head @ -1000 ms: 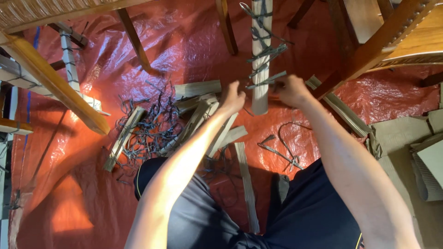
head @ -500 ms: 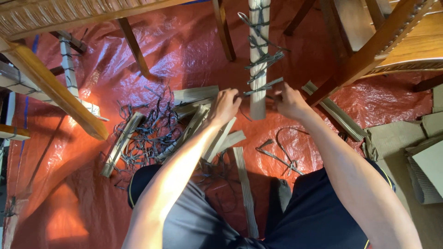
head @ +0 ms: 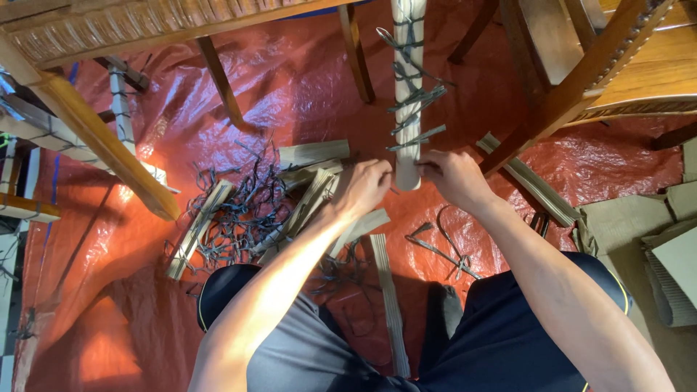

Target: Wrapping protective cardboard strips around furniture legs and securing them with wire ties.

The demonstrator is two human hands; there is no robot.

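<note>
Strap-bound pale wooden post (head: 407,94) upright mid-tarp, left hand (head: 363,190) and right hand (head: 451,178) pinched on its lower end, orange tarp (head: 290,72), loose slats (head: 305,203) crowding left, chair leg (head: 581,87) close right

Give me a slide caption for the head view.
Both hands, left and right, grip a pale strap-bound wooden pole above an orange tarp.

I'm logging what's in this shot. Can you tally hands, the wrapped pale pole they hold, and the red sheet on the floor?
Hands: 2, left hand and right hand, both at the pole's lower end
Wrapped pale pole: 1
Red floor sheet: 1
Total: 4
</note>
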